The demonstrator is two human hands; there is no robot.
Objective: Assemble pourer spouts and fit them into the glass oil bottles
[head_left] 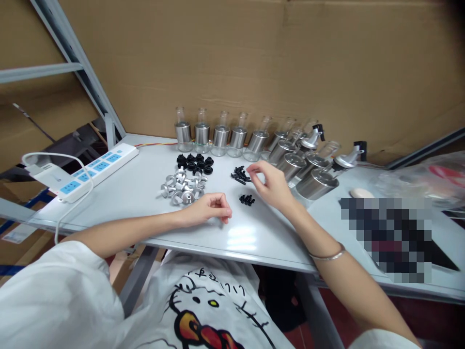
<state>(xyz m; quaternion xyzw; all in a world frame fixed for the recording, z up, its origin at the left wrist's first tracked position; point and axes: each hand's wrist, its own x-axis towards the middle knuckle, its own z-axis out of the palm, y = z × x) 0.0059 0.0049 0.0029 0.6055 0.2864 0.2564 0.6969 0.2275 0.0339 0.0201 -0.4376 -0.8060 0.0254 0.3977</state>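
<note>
My left hand [210, 208] is curled closed above the table's front part, thumb against the bent fingers, with nothing visible in it. Just behind it lies a heap of silver pourer tops [183, 189] with pale stems. My right hand [269, 182] is closed in a pinch at the right side of a pile of short black sticks [240, 174]. Whether anything sits between its fingertips is hidden. A small cluster of tiny black parts [247, 199] lies between my two hands. Several black ribbed stoppers [194, 163] are grouped behind the silver tops.
Glass bottles with steel sleeves [220, 136] line the table's back. At right, bottles with silver and black pourers [317, 183] stand near my right forearm. A white power strip [100, 172] with a cable lies left. A plastic bag [432, 179] and a blurred-out dark item [385, 237] lie right.
</note>
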